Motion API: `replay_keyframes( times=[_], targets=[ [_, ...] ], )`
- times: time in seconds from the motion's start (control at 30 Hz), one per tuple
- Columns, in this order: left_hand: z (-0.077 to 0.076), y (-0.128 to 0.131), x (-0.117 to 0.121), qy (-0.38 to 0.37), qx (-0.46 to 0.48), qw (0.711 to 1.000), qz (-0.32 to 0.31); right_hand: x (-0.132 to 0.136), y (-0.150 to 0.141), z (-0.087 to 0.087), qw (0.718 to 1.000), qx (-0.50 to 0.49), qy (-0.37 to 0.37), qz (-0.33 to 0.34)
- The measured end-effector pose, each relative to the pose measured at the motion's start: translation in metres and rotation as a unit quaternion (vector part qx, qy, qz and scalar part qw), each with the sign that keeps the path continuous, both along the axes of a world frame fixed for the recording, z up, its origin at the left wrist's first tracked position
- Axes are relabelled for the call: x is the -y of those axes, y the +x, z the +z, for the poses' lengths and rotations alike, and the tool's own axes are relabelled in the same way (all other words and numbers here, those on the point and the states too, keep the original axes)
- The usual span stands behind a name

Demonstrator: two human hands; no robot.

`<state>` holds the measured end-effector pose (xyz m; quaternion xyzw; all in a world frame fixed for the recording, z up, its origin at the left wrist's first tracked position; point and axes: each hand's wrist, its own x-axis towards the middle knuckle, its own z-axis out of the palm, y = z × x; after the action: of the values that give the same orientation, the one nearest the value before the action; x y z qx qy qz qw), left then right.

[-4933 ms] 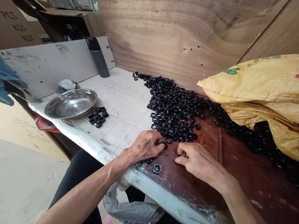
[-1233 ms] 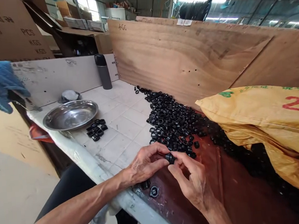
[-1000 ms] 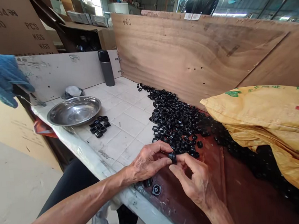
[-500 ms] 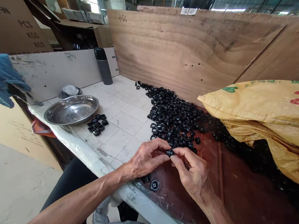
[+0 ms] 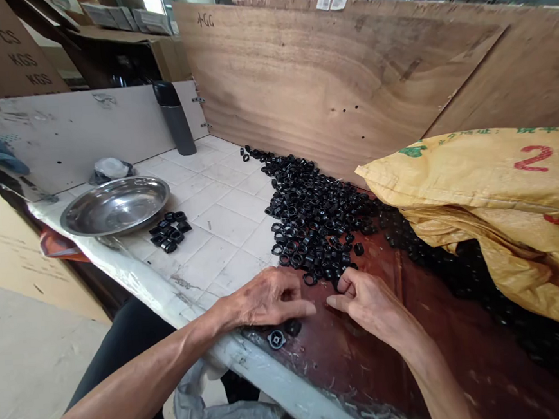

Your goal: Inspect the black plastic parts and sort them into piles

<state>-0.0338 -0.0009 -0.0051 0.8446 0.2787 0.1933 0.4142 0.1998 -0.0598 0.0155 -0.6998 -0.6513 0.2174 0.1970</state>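
Glossy black rings [image 5: 303,201] heaped; my left hand [image 5: 267,299] parted, right hand [image 5: 368,300] pinch can't tell; desk edge [image 5: 273,373] close, tiles [image 5: 229,223] stretch left.

Ctn [image 5: 1,54] "KGS"; brd [image 5: 322,83] "小GG"; sack [image 5: 485,183] prob. "22".

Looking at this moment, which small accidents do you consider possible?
The grey part lies near the table's front edge, just below the left hand; a brush of that hand might knock it off.
The right hand is at the near side of the loose black rings, so some could scatter.
The bowl also sits close to the edge; a bump might tip it.
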Motion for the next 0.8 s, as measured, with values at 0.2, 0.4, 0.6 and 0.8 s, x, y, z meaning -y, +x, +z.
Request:
replay_keyframes(
  times=[0.2, 0.4, 0.6, 0.8],
  targets=[
    [-0.023, 0.015, -0.013, 0.068, 0.009, 0.996, 0.054, -0.003, -0.010, -0.007, 0.997, 0.072, -0.031, -0.019],
    [-0.032, 0.016, -0.013, 0.104, -0.006, 0.994, 0.043, -0.008, -0.003, -0.007, 0.995, 0.090, -0.025, -0.037],
    [-0.034, 0.013, -0.009, 0.141, 0.021, 0.989, 0.026, -0.006, -0.010, -0.009, 0.991, 0.129, -0.032, 0.004],
    [-0.028, 0.014, -0.004, 0.129, 0.026, 0.986, 0.101, -0.004, -0.013, -0.006, 0.998, -0.067, -0.010, -0.014]
  ],
)
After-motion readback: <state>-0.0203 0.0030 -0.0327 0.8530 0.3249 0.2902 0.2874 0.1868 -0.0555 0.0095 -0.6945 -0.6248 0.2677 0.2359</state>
